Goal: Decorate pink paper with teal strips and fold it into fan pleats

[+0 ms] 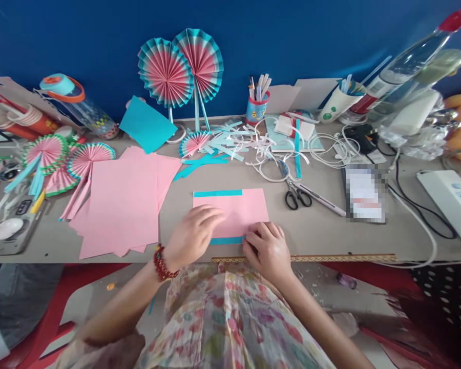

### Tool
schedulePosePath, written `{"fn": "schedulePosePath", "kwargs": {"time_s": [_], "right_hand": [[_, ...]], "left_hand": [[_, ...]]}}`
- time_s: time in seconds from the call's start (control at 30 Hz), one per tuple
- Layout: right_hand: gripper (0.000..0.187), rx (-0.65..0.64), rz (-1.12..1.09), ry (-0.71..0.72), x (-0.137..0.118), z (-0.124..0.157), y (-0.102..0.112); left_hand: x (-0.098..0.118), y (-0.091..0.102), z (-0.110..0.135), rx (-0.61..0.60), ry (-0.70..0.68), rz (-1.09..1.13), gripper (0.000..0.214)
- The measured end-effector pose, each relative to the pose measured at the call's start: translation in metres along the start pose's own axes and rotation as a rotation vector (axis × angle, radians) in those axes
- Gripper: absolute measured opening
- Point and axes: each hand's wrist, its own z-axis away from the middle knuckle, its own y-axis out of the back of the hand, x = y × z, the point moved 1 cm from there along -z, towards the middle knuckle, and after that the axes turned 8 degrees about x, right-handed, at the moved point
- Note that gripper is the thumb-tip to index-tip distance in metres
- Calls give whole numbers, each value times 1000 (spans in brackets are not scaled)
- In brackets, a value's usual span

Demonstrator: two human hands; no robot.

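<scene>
At twelve o'clock, our right hand (pixel 269 251) curls its fingers over the near edge of a rectangular pink paper sheet (pixel 236 210) with blue paper strips (pixel 217 193); our left hand (pixel 194 233) bends across its nine-o'clock side; whether either pinches, we cannot tell. Beyond, at eleven, stand round pleated paper fans (pixel 166 74).

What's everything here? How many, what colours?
Table: one, grey, below
Working sheet: one, pink, centre
Edge strips: two, blue, on it
Loose sheets: several, pink, left
Plain sheet: one, blue, back
Large fans: two, pink-white-blue, back
Small fans: at least four, pinkish, left, middle
Paper scraps: many, white and blue, middle
Scissors: one, black-handled, right
Power strip: one, white, right
Red-capped bottle: one, clear, right
Pen cup: one, red-blue, back
Clutter: uncounted, mixed, both ends
Bracelet: one, red, left wrist
Left hand: one, bare, working sheet's left
Right hand: one, bare, working sheet's right
</scene>
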Motion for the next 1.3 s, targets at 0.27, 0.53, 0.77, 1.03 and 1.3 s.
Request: {"fn": "schedulePosePath", "kwargs": {"time_s": [0.27,0.53,0.77,1.03,1.3], "right_hand": [[18,8,-26,27,1,0,1],[18,20,-72,80,5,4,2],[16,58,-76,160,4,4,1],[16,31,-117,190,4,6,4],[19,-16,-157,56,3,4,5]], "left_hand": [[-21,-48,-26,-293,-425,-38,52],[-22,-45,-25,-335,-424,-86,52],[-26,-44,-26,-356,-460,-90,53],[-29,-40,-28,-376,-489,-116,54],[-32,-43,-27,-309,-470,-138,52]]}}
